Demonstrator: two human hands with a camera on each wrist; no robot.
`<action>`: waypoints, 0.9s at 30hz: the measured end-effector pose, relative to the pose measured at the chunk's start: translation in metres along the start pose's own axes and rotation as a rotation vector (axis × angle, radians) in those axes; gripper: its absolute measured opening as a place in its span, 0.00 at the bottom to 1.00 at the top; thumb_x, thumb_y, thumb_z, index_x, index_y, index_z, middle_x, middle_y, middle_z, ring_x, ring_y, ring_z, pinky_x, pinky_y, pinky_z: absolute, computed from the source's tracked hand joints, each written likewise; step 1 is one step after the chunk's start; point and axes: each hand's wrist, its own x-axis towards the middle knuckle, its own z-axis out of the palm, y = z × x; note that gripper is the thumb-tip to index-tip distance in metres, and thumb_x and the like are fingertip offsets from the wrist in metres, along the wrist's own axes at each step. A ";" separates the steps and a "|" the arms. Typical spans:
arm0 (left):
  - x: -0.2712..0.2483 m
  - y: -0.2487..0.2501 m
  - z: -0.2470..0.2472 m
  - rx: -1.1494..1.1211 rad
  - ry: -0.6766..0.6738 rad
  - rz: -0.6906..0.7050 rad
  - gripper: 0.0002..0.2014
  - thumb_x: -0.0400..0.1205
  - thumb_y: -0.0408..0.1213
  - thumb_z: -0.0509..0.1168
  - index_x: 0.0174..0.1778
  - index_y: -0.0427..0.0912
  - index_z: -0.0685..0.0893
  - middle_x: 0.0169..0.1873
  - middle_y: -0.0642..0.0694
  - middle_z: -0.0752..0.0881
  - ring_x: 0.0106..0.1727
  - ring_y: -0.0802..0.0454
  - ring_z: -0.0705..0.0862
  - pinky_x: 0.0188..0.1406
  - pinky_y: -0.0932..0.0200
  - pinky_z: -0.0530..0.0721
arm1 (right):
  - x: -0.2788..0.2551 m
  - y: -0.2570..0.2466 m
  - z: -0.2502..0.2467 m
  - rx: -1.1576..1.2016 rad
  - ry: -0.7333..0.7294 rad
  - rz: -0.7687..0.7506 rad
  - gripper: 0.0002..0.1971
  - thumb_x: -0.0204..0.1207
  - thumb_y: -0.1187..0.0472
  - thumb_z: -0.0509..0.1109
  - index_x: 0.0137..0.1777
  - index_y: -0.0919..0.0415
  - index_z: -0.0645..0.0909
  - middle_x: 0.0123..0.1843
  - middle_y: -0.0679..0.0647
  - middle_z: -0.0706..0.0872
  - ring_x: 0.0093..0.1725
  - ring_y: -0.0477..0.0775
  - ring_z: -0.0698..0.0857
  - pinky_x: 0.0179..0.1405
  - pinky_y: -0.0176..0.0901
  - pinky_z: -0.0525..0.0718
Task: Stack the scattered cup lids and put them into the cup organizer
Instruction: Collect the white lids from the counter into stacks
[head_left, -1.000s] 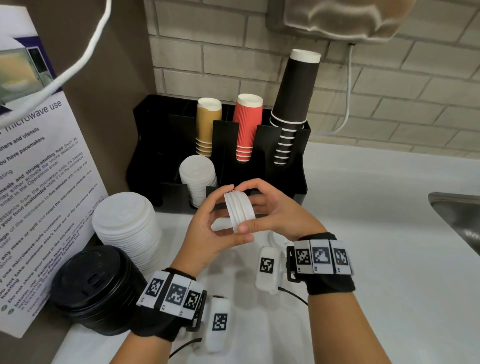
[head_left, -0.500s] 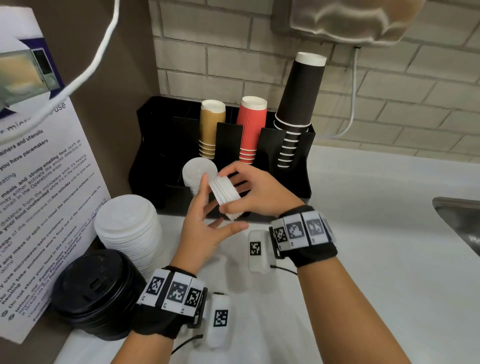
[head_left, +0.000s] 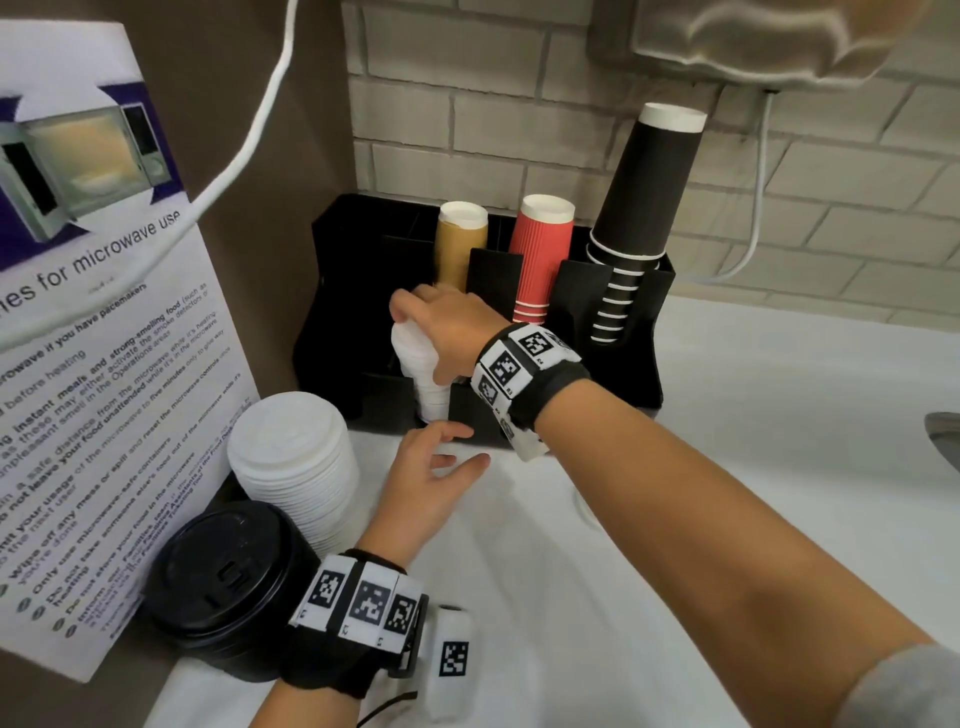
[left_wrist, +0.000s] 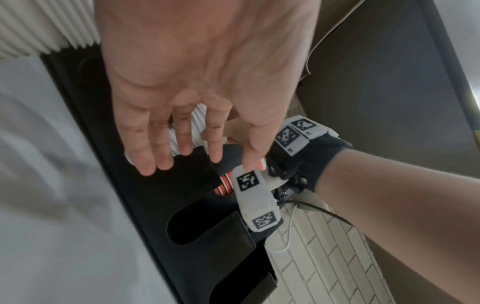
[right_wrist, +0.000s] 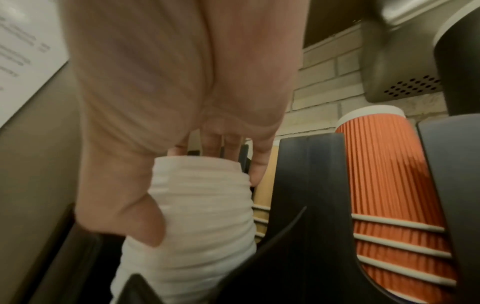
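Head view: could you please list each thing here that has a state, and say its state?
Right hand: grips the white lids on top of the stack in the organizer.
Left hand: fingers spread, holds nothing.
Large white lid stack: on the counter, outside the organizer.
Black lids: stacked on the counter.
Red cups: nested upside down in their slot.

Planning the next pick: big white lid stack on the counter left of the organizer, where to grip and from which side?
Judged from the head view, grip the white lid stack around its ribbed side wall, low down, fingers coming from its open right side. The poster flanks its left, and the black lid stack sits in front. A grip on the top alone would likely lift off only a few lids.
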 end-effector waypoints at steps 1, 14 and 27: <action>0.000 0.000 0.000 0.000 0.000 -0.004 0.13 0.79 0.39 0.73 0.52 0.61 0.80 0.63 0.51 0.77 0.58 0.58 0.81 0.47 0.67 0.78 | 0.001 0.001 0.001 -0.008 0.007 0.010 0.39 0.56 0.66 0.81 0.67 0.58 0.67 0.61 0.57 0.76 0.61 0.60 0.75 0.43 0.49 0.70; 0.003 0.001 0.002 0.003 -0.017 -0.023 0.13 0.79 0.38 0.72 0.50 0.62 0.80 0.63 0.51 0.78 0.55 0.61 0.80 0.44 0.71 0.76 | 0.001 0.003 0.009 -0.099 0.005 0.092 0.42 0.62 0.55 0.82 0.74 0.56 0.64 0.68 0.59 0.72 0.68 0.60 0.71 0.54 0.55 0.76; 0.004 -0.003 0.004 0.015 -0.022 -0.040 0.12 0.79 0.40 0.72 0.51 0.62 0.81 0.61 0.54 0.78 0.56 0.61 0.81 0.44 0.71 0.76 | -0.005 0.002 0.020 -0.101 0.088 0.139 0.26 0.75 0.65 0.72 0.72 0.66 0.69 0.69 0.62 0.72 0.70 0.62 0.72 0.59 0.49 0.79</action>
